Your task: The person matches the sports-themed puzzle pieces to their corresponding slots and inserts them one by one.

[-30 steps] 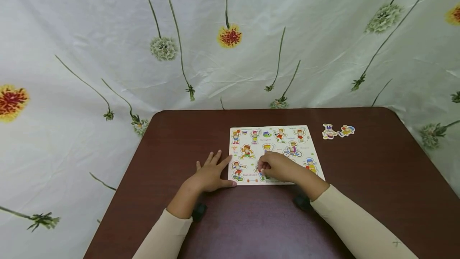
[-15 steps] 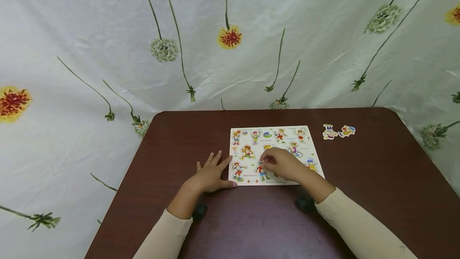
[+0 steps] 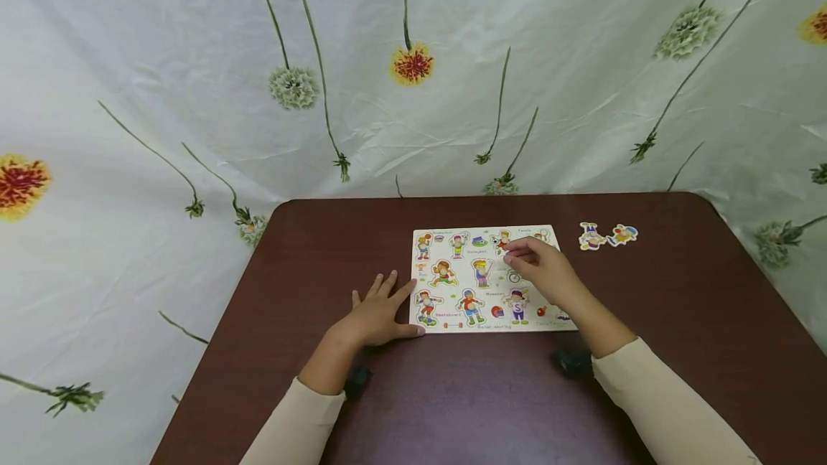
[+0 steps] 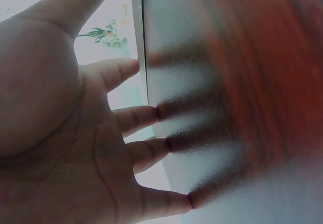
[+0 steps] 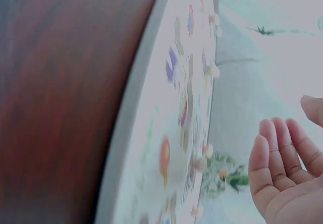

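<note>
The head camera looks forward and down from above the near edge of the brown table, taking in both forearms, the puzzle board at mid-table and the flowered cloth hung behind the far edge. The left wrist camera sits very close under the left hand, facing along the palm toward the fingertips on the tabletop. The right wrist camera, equally close and blurred, skims low across the board toward the cloth, with the right hand at its lower right. All three share the table and cloth
</note>
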`<state>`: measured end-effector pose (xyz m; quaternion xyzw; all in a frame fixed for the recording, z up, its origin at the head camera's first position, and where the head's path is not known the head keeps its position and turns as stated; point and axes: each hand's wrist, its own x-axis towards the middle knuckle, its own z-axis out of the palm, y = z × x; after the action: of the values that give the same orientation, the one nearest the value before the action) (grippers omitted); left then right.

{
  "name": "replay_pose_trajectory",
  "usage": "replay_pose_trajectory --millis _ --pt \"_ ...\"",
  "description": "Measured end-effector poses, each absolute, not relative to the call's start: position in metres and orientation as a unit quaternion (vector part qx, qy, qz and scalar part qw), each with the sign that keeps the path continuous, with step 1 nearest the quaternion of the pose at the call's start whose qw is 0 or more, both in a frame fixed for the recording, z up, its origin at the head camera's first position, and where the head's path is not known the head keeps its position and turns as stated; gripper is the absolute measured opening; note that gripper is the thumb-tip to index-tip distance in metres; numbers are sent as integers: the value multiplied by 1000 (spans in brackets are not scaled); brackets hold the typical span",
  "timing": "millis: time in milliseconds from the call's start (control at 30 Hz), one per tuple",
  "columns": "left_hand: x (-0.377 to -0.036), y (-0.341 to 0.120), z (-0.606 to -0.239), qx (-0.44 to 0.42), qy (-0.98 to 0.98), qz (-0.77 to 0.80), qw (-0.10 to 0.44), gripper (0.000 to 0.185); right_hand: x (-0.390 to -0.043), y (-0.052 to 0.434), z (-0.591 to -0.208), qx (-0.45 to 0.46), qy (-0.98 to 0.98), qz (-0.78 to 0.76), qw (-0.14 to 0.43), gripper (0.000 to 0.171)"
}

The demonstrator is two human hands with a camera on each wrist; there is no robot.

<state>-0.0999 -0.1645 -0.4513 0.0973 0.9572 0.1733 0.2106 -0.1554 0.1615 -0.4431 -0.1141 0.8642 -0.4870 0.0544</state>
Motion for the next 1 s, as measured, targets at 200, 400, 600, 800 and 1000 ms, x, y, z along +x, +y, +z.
replay_pose_trajectory --millis 200,400,600,800,1000 --pt "-98 -165 -453 96 958 172 209 91 -163 182 -442 -96 874 -476 25 35" --pt "-99 -165 -453 95 958 173 208 91 -170 204 -443 -68 895 -440 1 34" --pt "-99 -164 -453 95 958 172 208 91 -179 231 -448 -32 903 -429 -11 37" --pt "-99 -164 -453 95 959 172 206 91 -189 257 -452 -13 909 -416 -20 38" --pt "-99 -164 -452 97 959 171 205 91 -202 273 -454 -1 928 -371 -36 30"
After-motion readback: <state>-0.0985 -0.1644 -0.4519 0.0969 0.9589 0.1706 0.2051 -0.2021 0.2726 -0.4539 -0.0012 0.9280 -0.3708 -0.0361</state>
